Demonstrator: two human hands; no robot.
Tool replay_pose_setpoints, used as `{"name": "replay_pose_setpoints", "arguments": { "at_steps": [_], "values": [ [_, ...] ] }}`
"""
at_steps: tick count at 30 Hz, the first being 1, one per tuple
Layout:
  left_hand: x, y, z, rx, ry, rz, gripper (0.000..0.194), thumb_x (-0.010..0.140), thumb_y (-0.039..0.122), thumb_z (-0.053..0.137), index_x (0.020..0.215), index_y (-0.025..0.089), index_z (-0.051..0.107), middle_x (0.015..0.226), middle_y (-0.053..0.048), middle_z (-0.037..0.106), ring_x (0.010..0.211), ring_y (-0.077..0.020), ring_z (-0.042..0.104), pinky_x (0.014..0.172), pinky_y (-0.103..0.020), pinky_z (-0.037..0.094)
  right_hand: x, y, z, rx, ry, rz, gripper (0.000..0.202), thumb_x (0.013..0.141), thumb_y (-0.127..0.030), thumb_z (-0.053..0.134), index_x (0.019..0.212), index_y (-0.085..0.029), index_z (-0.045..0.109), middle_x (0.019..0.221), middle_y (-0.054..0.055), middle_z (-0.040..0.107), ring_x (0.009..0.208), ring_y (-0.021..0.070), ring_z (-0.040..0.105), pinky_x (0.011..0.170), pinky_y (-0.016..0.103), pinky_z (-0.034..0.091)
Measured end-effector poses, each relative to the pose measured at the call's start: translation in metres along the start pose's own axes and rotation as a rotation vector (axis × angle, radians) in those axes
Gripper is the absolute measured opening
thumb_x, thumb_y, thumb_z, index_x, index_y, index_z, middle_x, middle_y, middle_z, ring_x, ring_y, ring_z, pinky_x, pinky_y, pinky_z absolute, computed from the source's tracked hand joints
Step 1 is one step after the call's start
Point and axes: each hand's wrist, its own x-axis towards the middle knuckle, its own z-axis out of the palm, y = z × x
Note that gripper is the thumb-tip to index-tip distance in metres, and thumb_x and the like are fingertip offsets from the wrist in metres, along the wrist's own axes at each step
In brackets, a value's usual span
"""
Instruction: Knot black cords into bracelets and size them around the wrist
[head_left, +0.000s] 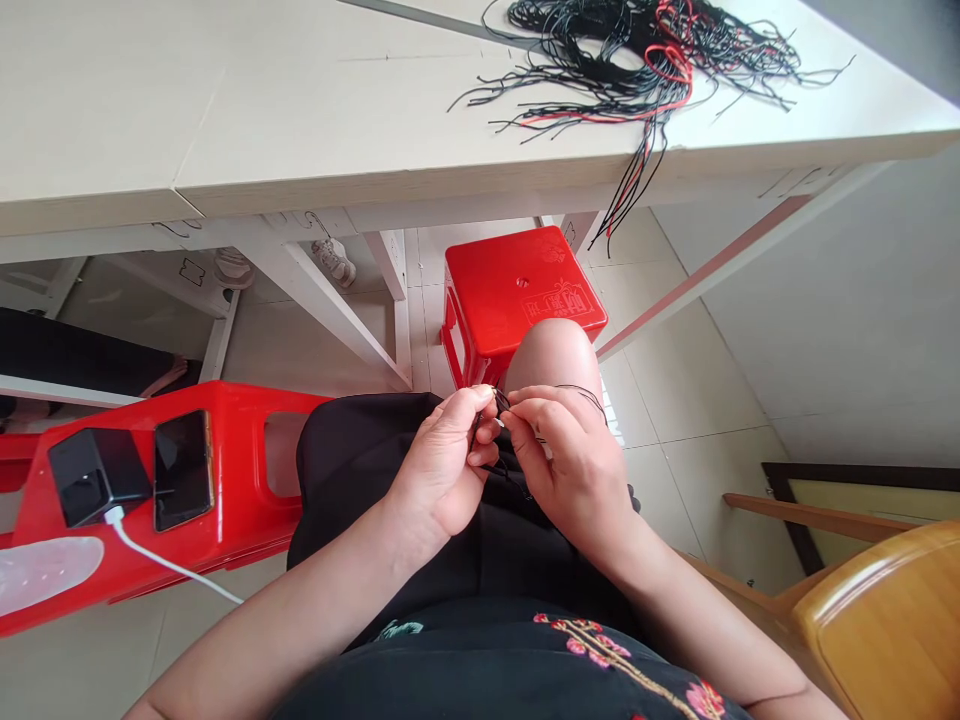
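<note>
Above my lap, both hands meet with their fingertips close together. Thin black cord (pixel 504 402) runs between them, and a loop of it passes behind my right fingers over the knee. My left hand (pixel 448 450) is closed, pinching the cord between thumb and forefinger. My right hand (pixel 574 455) pinches the same cord from the other side, thumb and forefinger pressed together. A small pale bit shows at the left fingertips, too small to name. The part of the cord inside the fingers is hidden.
A bundle of black and red cords (pixel 622 60) lies on the white table (pixel 315 120), some ends hanging over its edge. Beneath stands a red stool (pixel 517 290). To the left, another red stool (pixel 247 440) bears a phone (pixel 184 470) and a black box with a white cable (pixel 97 475). A wooden chair (pixel 892 620) stands right.
</note>
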Motion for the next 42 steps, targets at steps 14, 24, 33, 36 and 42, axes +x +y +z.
{"name": "replay_pose_setpoints", "arguments": {
  "at_steps": [14, 24, 33, 36, 42],
  "values": [
    [0.003, 0.002, -0.002, 0.024, -0.013, 0.112, 0.017, 0.067, 0.021, 0.07, 0.064, 0.011, 0.057, 0.064, 0.004, 0.048, 0.046, -0.0002, 0.035, 0.033, -0.01, 0.022, -0.004, 0.007, 0.009, 0.311, -0.092, 0.193, 0.012, 0.089, -0.017, 0.051, 0.077, -0.021, 0.05, 0.069, -0.002, 0.058, 0.058, 0.0087, 0.054, 0.054, 0.022, 0.045],
    [0.002, -0.004, -0.003, 0.155, -0.085, 0.266, 0.019, 0.067, 0.024, 0.075, 0.067, 0.012, 0.06, 0.067, 0.003, 0.05, 0.051, -0.001, 0.04, 0.037, -0.009, 0.027, -0.008, 0.01, 0.007, 0.046, -0.01, 0.013, 0.013, 0.088, -0.016, 0.053, 0.097, -0.021, 0.062, 0.073, 0.0, 0.068, 0.058, 0.0106, 0.059, 0.056, 0.023, 0.044],
    [0.004, 0.024, 0.0, 0.109, -0.052, 0.477, 0.024, 0.06, 0.023, 0.081, 0.065, 0.014, 0.059, 0.067, 0.003, 0.05, 0.049, -0.0015, 0.038, 0.035, -0.01, 0.024, -0.016, 0.057, -0.065, 0.187, -0.349, 0.174, 0.012, 0.09, -0.026, 0.052, 0.09, -0.023, 0.064, 0.079, 0.001, 0.07, 0.065, 0.0113, 0.062, 0.058, 0.023, 0.047],
    [0.007, 0.028, -0.003, 0.182, -0.074, 0.503, 0.024, 0.06, 0.025, 0.081, 0.069, 0.014, 0.061, 0.067, 0.002, 0.051, 0.05, -0.0024, 0.039, 0.036, -0.011, 0.025, -0.03, 0.104, -0.115, -0.002, -0.636, 0.382, 0.021, 0.087, -0.039, 0.055, 0.085, -0.024, 0.069, 0.069, 0.004, 0.069, 0.055, 0.0143, 0.061, 0.05, 0.027, 0.046],
    [0.007, 0.006, -0.005, 0.482, -0.196, 0.589, 0.019, 0.073, 0.033, 0.072, 0.077, 0.016, 0.064, 0.063, 0.001, 0.053, 0.052, -0.0055, 0.043, 0.04, -0.015, 0.031, -0.013, 0.064, -0.091, -0.011, 0.03, 0.296, 0.029, 0.085, -0.029, 0.059, 0.113, -0.023, 0.062, 0.107, 0.01, 0.068, 0.096, 0.0234, 0.065, 0.085, 0.04, 0.051]
  ]
}}
